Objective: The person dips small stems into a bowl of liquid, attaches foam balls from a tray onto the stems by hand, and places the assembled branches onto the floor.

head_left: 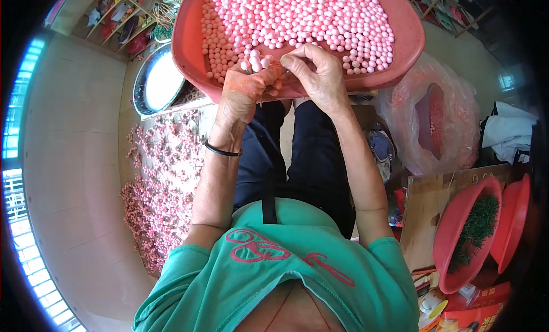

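My left hand (246, 86), its fingers stained orange-pink, is closed around a small bunch of pink balls (255, 62) that shows above the thumb side. My right hand (320, 74) is beside it, thumb and index finger pinched together close to the left fingertips. A tiny green bit shows between the two hands; what the right fingers hold is too small to make out. Both hands are over the near rim of a red plastic tub (413, 32). Many loose glossy pink balls (297, 17) fill the tub, with some of its red bottom bare just beyond my hands.
Pink-berried sprigs (163, 200) cover the floor at left, below a dark round basin (140, 86) with white contents. To the right are a clear plastic bag (460, 109) around a container of pink balls, a cardboard panel (420, 217), and a red basin (443, 246) of green stems (477, 229).
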`<move>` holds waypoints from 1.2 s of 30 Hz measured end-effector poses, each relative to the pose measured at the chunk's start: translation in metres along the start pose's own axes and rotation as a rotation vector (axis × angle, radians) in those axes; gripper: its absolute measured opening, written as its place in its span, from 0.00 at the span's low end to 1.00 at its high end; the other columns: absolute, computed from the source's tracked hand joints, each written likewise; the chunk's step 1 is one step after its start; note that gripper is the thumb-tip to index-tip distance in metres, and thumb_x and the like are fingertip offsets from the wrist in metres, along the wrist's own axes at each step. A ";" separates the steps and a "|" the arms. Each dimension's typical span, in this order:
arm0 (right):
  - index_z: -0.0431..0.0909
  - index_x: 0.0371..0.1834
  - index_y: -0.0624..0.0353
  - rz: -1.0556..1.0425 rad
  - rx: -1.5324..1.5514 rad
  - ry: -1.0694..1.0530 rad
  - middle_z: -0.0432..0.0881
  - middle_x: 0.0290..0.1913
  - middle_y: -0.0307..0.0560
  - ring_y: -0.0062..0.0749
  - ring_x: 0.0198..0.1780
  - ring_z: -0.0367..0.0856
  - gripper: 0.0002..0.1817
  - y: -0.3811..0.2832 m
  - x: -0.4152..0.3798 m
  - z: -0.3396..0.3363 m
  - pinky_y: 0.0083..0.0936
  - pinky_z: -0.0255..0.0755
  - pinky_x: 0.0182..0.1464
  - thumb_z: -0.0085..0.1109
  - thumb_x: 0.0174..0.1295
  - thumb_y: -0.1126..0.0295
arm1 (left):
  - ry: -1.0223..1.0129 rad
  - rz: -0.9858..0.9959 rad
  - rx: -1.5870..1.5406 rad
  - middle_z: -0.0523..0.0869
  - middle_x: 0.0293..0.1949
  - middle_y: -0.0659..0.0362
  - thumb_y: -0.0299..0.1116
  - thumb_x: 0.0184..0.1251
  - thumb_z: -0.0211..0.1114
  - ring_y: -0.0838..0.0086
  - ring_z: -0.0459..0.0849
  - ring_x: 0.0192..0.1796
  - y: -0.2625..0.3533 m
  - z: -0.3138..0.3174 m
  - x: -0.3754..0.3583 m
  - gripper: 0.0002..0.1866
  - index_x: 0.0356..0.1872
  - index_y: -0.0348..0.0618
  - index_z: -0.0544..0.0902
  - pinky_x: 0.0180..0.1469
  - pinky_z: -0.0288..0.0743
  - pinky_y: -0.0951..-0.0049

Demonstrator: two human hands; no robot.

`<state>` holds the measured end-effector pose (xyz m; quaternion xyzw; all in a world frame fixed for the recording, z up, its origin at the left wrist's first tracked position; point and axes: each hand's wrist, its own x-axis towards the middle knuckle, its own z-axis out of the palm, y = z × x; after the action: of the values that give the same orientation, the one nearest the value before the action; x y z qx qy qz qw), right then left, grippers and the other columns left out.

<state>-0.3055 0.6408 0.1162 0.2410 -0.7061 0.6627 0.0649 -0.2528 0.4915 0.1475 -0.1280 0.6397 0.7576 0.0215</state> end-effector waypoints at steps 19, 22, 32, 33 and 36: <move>0.75 0.35 0.61 -0.149 -0.941 0.028 0.80 0.36 0.52 0.50 0.38 0.82 0.10 0.033 0.043 -0.002 0.43 0.74 0.39 0.67 0.56 0.70 | -0.119 0.005 -0.137 0.84 0.33 0.60 0.27 0.65 0.66 0.76 0.83 0.34 -0.007 -0.016 0.008 0.09 0.44 0.39 0.81 0.41 0.79 0.75; 0.75 0.35 0.61 -0.144 -0.980 -0.010 0.79 0.38 0.54 0.53 0.41 0.81 0.10 0.037 0.047 0.002 0.46 0.73 0.40 0.66 0.56 0.70 | -0.120 0.009 -0.164 0.84 0.33 0.59 0.27 0.65 0.66 0.75 0.83 0.34 -0.007 -0.015 0.007 0.08 0.43 0.38 0.81 0.41 0.79 0.75; 0.81 0.37 0.63 0.076 -0.118 0.151 0.86 0.33 0.49 0.29 0.34 0.83 0.10 0.022 0.017 -0.011 0.27 0.74 0.39 0.66 0.60 0.68 | -0.049 0.090 -0.225 0.85 0.32 0.58 0.25 0.62 0.68 0.75 0.84 0.32 -0.011 -0.012 0.008 0.07 0.39 0.38 0.81 0.36 0.81 0.77; 0.81 0.37 0.63 0.079 -0.035 0.159 0.83 0.31 0.44 0.23 0.32 0.79 0.09 0.015 0.011 -0.008 0.22 0.71 0.36 0.65 0.62 0.68 | -0.041 0.082 -0.212 0.85 0.32 0.58 0.24 0.62 0.68 0.75 0.84 0.32 -0.010 -0.011 0.007 0.07 0.39 0.38 0.81 0.36 0.81 0.77; 0.80 0.37 0.64 0.051 0.131 0.170 0.77 0.27 0.33 0.11 0.27 0.70 0.08 0.007 0.002 0.000 0.13 0.64 0.29 0.63 0.65 0.68 | -0.032 0.069 -0.188 0.85 0.32 0.58 0.24 0.62 0.68 0.76 0.84 0.32 -0.009 -0.011 0.006 0.07 0.39 0.38 0.81 0.36 0.81 0.77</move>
<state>-0.3103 0.6399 0.1105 0.1696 -0.6592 0.7269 0.0915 -0.2549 0.4821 0.1356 -0.0954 0.5695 0.8164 -0.0064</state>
